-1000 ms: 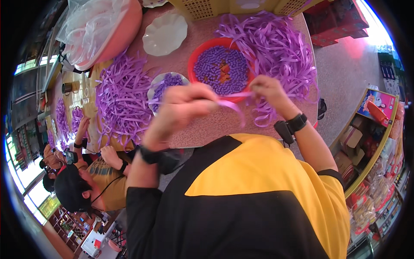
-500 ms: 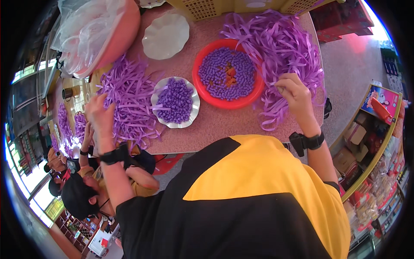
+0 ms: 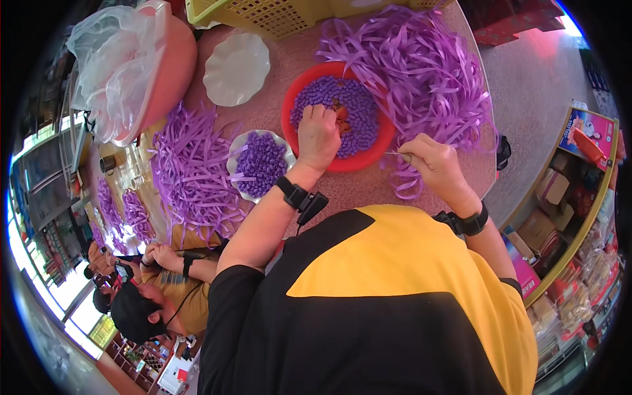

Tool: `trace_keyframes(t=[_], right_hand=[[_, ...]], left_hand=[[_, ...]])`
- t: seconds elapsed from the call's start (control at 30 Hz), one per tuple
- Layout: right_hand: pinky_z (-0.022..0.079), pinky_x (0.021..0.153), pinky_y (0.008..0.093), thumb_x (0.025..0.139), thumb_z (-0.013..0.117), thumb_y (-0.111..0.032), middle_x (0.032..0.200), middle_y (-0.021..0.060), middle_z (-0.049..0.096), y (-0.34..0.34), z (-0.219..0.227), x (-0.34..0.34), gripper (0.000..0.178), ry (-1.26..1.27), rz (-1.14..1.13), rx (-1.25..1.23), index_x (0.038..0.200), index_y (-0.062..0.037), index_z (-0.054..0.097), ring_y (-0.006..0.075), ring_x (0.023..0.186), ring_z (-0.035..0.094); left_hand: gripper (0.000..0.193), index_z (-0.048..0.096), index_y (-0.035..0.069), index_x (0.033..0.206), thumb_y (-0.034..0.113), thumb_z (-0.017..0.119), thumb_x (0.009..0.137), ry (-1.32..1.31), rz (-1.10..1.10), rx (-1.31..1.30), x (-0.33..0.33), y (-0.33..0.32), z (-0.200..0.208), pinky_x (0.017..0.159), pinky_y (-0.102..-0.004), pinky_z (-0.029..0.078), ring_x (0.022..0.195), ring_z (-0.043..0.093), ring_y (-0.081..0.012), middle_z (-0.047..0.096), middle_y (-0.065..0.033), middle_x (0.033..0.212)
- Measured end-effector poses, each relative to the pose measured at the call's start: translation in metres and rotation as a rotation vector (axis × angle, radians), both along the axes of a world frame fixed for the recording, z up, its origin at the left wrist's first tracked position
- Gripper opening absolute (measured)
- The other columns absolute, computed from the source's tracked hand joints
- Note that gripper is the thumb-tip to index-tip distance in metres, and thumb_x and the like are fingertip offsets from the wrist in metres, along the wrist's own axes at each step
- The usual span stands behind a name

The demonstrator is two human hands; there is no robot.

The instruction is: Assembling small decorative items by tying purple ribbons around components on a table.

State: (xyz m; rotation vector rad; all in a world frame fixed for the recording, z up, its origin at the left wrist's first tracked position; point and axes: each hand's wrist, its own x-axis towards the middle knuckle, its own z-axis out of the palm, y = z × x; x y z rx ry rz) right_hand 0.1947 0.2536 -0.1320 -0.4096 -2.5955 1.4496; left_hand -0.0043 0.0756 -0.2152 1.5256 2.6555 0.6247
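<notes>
In the head view, the left hand has moved from the left ribbon pile to the red bowl. Its fingers bunch over the purple beads inside; I can't tell if they hold any. The right hand pinches a thin stick. The table is pink, the floor gray.

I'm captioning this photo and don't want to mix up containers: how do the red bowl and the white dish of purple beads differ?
The red bowl looks wider than the white dish. The bowl's rim is smooth and round; the dish's is wavy. The left hand is over the bowl, while no hand is over the dish. Both sit on the table and hold purple beads.
</notes>
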Motion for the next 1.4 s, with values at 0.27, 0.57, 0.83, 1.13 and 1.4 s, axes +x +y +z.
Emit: trace_keyframes(t=[0.27,0.57,0.83,1.13,1.4], right_hand=[[0.050,0.064,0.0325,0.082,0.065,0.004,0.083,0.0119,0.064,0.002,-0.001,-0.006,0.017,0.062,0.016,-0.023,0.098,-0.0014,0.067,0.0277,0.075,0.067],[0.052,0.064,0.0372,0.083,0.069,-0.004,0.085,0.0119,0.067,-0.006,0.004,-0.030,0.013,0.118,-0.095,-0.035,0.096,-0.0069,0.070,0.0316,0.075,0.068],[0.050,0.068,0.0278,0.087,0.064,0.003,0.086,0.0108,0.069,-0.015,0.022,-0.038,0.015,0.096,-0.038,-0.164,0.101,0.0005,0.068,0.0175,0.076,0.066],[0.050,0.068,0.0278,0.088,0.063,0.004,0.086,0.0100,0.068,-0.018,0.020,-0.035,0.015,0.111,0.003,-0.197,0.102,0.0009,0.068,0.0172,0.077,0.065],[0.049,0.067,0.0267,0.089,0.061,0.005,0.084,0.0085,0.067,-0.026,0.023,-0.036,0.016,0.095,0.033,-0.227,0.103,0.0006,0.068,0.0147,0.075,0.064]], left_hand=[[0.009,0.062,0.004,0.082,0.006,0.068,0.076,-0.020,0.061,0.056,0.002,-0.001,-0.001,0.076,-0.0428,0.048,0.090,0.054,-0.0338,0.058,-0.0135,0.089],[0.010,0.064,0.000,0.089,0.001,0.072,0.082,-1.186,0.312,0.369,0.020,-0.005,0.057,0.064,-0.0287,0.048,0.071,0.059,-0.0152,0.063,-0.0019,0.080],[0.016,0.063,0.000,0.096,-0.006,0.069,0.082,-1.559,0.372,0.704,0.041,-0.003,0.093,0.060,-0.0246,0.048,0.065,0.059,-0.0138,0.065,-0.0079,0.088],[0.018,0.060,0.002,0.095,-0.008,0.067,0.082,-1.710,0.348,0.832,0.054,-0.006,0.096,0.065,-0.0283,0.051,0.071,0.061,-0.0171,0.065,-0.0119,0.098],[0.019,0.062,0.002,0.098,-0.007,0.067,0.083,-1.810,0.387,0.891,0.068,-0.011,0.096,0.067,-0.0279,0.051,0.074,0.062,-0.0178,0.065,-0.0113,0.100]])
